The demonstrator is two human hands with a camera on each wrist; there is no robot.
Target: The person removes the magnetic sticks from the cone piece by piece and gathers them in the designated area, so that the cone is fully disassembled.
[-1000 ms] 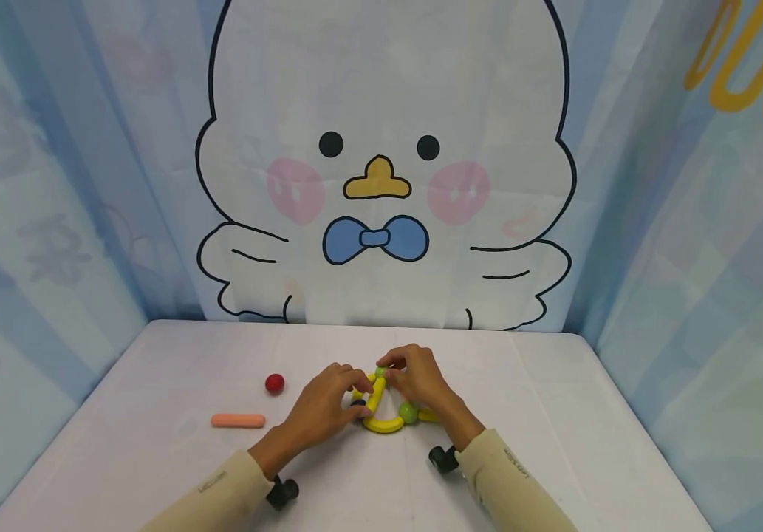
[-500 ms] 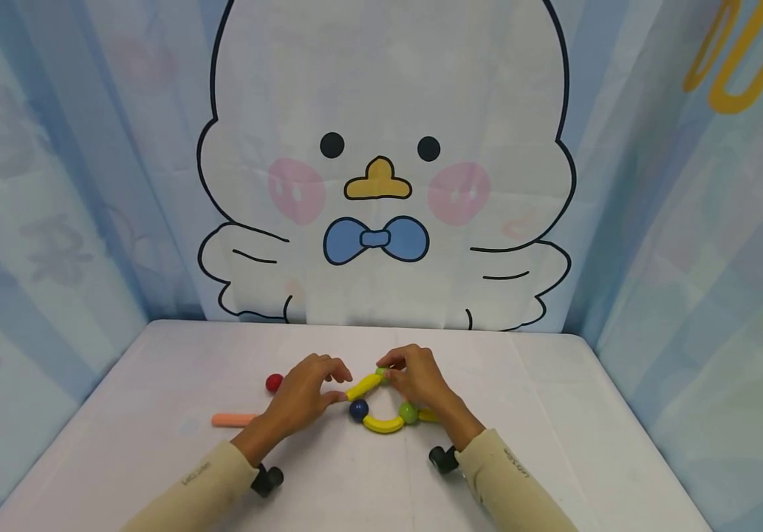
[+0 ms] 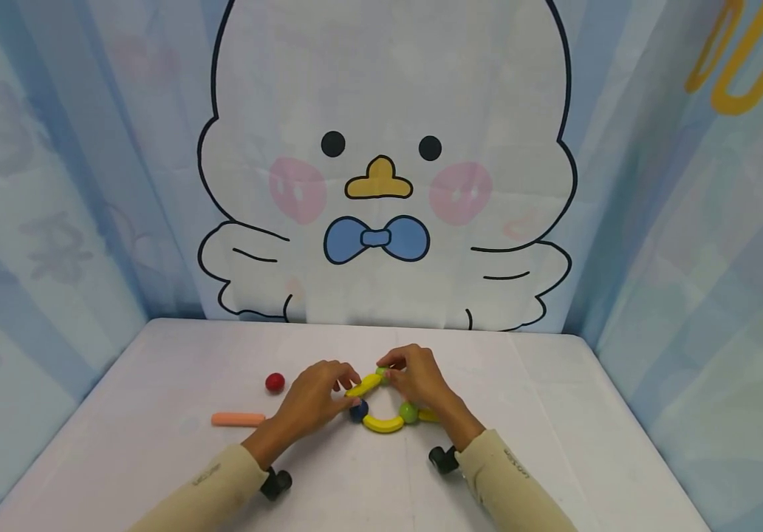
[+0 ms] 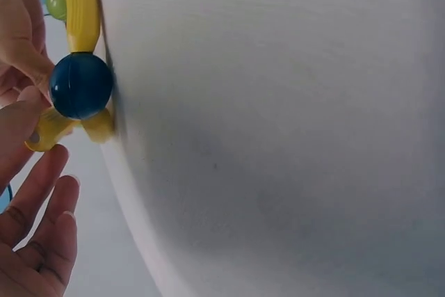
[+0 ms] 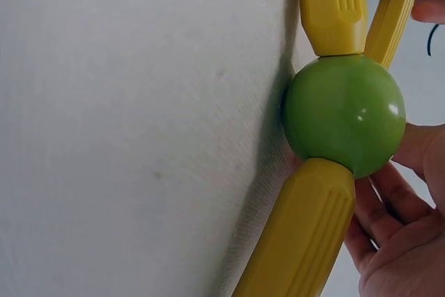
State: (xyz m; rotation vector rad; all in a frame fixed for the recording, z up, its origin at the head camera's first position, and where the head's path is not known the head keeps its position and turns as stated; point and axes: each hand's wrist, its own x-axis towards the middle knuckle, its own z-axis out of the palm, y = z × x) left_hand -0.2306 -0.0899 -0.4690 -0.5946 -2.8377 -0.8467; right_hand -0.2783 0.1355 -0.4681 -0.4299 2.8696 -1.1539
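Left hand [image 3: 315,397] has the far yellow stick [image 3: 365,385] pinched, just behind the blue ball [image 3: 358,411]. The right hand [image 3: 416,375] pinches the far green ball [image 3: 381,372], behind and a bit right of the blue one. A curved yellow stick [image 3: 383,425] runs right from the blue ball to the near green ball [image 3: 408,412], then another yellow stick [image 3: 428,416], partly hidden. Red ball [image 3: 275,383] and orange stick [image 3: 238,420] are off to the blue ball's left.

Head view: light soft, even; faint shadow on table [image 3: 521,414] below grip of left hand [image 3: 313,399]. Left wrist: dimmer, broad soft shadow beside that grip, table edge bowed. Right wrist: pinpoint glints on green ball [image 5: 344,116] before right hand [image 5: 410,241], dark shadow alongside.
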